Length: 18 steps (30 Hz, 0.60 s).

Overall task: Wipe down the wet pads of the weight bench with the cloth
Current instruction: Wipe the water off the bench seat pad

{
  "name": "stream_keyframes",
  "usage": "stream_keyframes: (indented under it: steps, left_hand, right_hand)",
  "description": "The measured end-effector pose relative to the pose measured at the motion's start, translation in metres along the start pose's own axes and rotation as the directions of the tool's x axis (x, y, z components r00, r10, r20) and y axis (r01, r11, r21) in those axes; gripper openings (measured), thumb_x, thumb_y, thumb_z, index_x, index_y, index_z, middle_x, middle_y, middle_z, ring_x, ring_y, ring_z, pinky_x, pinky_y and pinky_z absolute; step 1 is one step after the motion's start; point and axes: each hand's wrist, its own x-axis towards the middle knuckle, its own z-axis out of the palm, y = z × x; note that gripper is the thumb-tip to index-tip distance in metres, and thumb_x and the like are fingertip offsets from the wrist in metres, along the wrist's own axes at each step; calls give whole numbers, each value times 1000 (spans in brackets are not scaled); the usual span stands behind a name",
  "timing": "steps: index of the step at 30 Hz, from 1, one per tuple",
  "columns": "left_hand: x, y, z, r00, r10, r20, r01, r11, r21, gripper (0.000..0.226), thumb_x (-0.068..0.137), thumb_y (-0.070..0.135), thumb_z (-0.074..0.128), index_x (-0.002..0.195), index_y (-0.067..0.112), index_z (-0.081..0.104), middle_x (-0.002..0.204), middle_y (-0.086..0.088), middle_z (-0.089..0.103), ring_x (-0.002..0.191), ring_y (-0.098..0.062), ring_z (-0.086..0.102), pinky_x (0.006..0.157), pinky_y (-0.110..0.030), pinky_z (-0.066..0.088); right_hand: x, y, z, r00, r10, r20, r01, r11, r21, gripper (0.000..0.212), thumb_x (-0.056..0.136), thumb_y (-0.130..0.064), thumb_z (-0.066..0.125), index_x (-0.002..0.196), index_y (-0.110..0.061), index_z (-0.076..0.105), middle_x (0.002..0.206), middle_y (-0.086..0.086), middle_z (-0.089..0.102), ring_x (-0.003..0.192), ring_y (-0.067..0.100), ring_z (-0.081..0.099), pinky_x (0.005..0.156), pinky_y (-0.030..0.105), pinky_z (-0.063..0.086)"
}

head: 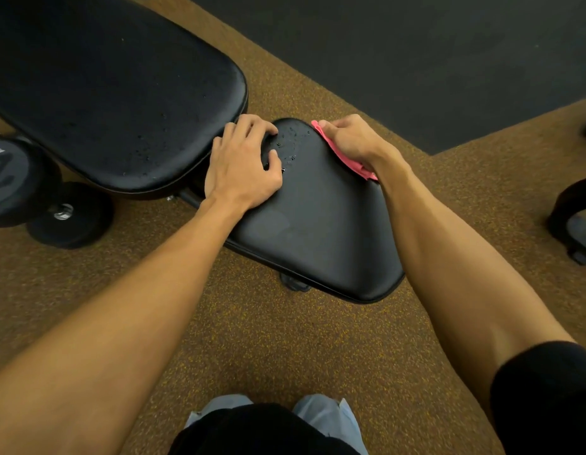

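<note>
The black seat pad (pixel 321 224) of the weight bench lies in the middle, with water drops near its narrow far end. The long back pad (pixel 114 93) stretches to the upper left and carries scattered drops too. My left hand (pixel 244 169) rests on the seat pad's far left corner, fingers bent over the pad. My right hand (pixel 349 139) presses a pink cloth (pixel 342 156) against the seat pad's far right edge; most of the cloth is hidden under the hand.
Two black dumbbells (pixel 29 192) lie on the brown speckled floor (pixel 285 339) left of the bench. A dark mat (pixel 449 60) covers the floor beyond. Black equipment (pixel 573 218) stands at the right edge. My shoes (pixel 324 418) show at the bottom.
</note>
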Motion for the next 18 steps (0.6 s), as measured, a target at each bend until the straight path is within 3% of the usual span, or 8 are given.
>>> stream_keyframes:
  steps: [2, 4, 6, 10, 14, 18]
  left_hand:
    - [-1, 0, 0, 1000, 0, 7, 0, 1000, -4, 36, 93, 37, 54, 127, 26, 59, 131, 7, 55, 116, -19, 53, 100, -40, 44]
    - [-1, 0, -1, 1000, 1, 4, -1, 1000, -11, 36, 93, 37, 55, 127, 26, 59, 130, 7, 56, 116, -18, 53, 100, -41, 45]
    - [-1, 0, -1, 1000, -1, 1, 1, 1000, -20, 36, 93, 36, 55, 127, 26, 60, 130, 7, 56, 116, -18, 54, 100, -41, 45]
    - [-2, -1, -1, 1000, 7, -1, -7, 999, -40, 37, 93, 36, 56, 128, 25, 61, 130, 7, 57, 116, -18, 54, 99, -41, 45]
    - [-3, -2, -1, 1000, 4, 2, -4, 999, -52, 37, 93, 35, 57, 128, 25, 61, 130, 7, 57, 117, -18, 54, 99, -42, 46]
    - [-1, -4, -2, 1000, -7, -7, 7, 998, -69, 35, 93, 33, 57, 127, 25, 62, 130, 7, 58, 116, -18, 55, 98, -42, 46]
  right_hand:
    - [11, -7, 4, 1000, 4, -1, -4, 1000, 5, 59, 110, -54, 52, 110, -2, 78, 115, 19, 79, 102, 31, 76, 92, 37, 59]
    - [22, -14, 9, 1000, 5, -1, -5, 1000, 14, 63, 108, -56, 54, 109, 4, 75, 104, 15, 79, 88, 26, 75, 92, 42, 60]
    - [30, -21, 13, 1000, -14, -5, 14, 1000, 11, 57, 108, -55, 56, 98, -1, 75, 90, 6, 76, 77, 16, 67, 86, 38, 58]
    - [28, -27, 21, 988, -141, -68, 144, 989, 32, 44, 108, -49, 61, 97, -10, 78, 80, -9, 69, 73, 7, 60, 79, 30, 53]
    - [9, -13, 21, 956, -236, -174, 252, 965, 77, 24, 107, -42, 65, 114, -28, 83, 88, -20, 76, 82, -5, 67, 85, 25, 55]
    - [-23, 5, 29, 871, -404, -279, 398, 914, -82, 30, 104, -34, 69, 130, -23, 79, 132, -11, 75, 126, 1, 66, 116, 29, 48]
